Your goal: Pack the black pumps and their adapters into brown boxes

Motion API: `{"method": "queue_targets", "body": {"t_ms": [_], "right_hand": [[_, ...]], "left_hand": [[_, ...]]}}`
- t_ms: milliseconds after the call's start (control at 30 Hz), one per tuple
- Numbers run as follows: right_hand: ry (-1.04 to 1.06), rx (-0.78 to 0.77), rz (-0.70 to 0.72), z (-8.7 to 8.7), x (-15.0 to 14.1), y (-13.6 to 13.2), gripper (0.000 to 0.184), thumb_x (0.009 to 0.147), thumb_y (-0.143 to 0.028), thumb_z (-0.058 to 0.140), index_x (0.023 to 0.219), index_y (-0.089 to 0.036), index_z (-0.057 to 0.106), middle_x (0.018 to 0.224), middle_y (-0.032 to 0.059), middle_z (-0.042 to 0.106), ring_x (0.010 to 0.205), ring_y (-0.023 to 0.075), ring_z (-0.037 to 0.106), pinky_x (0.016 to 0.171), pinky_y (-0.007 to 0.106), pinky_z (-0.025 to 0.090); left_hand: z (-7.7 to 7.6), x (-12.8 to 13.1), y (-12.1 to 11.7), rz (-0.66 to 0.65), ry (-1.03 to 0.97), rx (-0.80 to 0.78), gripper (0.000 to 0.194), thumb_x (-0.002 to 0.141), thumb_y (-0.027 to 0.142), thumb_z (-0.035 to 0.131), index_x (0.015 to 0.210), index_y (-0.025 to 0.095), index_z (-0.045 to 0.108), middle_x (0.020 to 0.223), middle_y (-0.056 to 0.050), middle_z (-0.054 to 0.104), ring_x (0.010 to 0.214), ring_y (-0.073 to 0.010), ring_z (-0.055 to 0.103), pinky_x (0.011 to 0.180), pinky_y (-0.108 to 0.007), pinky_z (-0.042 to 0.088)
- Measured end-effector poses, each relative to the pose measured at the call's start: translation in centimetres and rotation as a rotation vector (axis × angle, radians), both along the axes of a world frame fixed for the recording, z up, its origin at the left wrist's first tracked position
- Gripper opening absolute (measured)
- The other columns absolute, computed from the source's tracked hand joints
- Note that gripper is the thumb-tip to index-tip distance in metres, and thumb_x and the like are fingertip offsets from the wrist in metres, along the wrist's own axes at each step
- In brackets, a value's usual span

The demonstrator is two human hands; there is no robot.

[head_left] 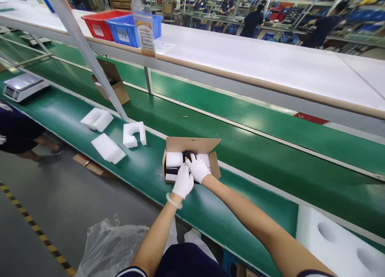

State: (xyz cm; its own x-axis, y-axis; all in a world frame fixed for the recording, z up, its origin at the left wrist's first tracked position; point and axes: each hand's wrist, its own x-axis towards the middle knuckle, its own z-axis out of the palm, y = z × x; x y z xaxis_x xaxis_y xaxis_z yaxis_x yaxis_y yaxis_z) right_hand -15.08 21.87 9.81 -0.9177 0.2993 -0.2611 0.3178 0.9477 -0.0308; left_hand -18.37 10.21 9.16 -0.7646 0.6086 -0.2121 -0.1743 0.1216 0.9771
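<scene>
An open cardboard box (pixel 192 142) sits on the green belt with its lid raised at the back. White foam blocks (pixel 174 159) line its inside, and a dark rounded object (pixel 188 153) lies between them. Another black piece (pixel 171 170) shows at the box's left side. My right hand (pixel 198 169), in a white glove, reaches in with bent fingers on the rounded object. My left hand (pixel 183 182), also gloved, is closed at the box's front edge, its fingertips close to the right ones. What the left fingers hold is hidden.
Loose foam pieces (pixel 108 148) lie on the belt to the left, with a scale (pixel 25 86) farther along. A large foam block (pixel 339 241) is at right. Behind a slanted post (pixel 86 54) stands another open box (pixel 118 88). Red (pixel 100 25) and blue bins (pixel 124 30) occupy the shelf.
</scene>
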Motion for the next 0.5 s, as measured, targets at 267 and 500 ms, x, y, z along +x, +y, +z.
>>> {"method": "queue_targets", "body": {"t_ms": [267,500], "right_hand": [[-0.251,-0.106,0.076,0.0,-3.5,0.3,0.087,0.046,-0.02,0.082,0.128,-0.015,0.054,0.126,0.0227,0.051,0.105,0.0349,0.057,0.091,0.045,0.046],[0.069,-0.202,-0.085,3.2,3.1,-0.2,0.077,0.062,-0.033,0.073,0.133,-0.016,0.048,0.141,0.0208,0.041,0.115,0.0339,0.052,0.093,0.043,0.045]], "left_hand": [[-3.5,6.2,-7.3,0.153,-0.616,-0.061,0.044,0.081,0.049,0.059,0.112,0.017,0.055,0.12,-0.018,0.06,0.1,-0.026,0.066,0.091,-0.044,0.049],[-0.9,1.8,0.4,-0.587,0.094,-0.024,0.046,0.097,0.042,0.028,0.103,0.012,0.062,0.107,-0.016,0.066,0.095,-0.0204,0.067,0.087,-0.04,0.052]]}}
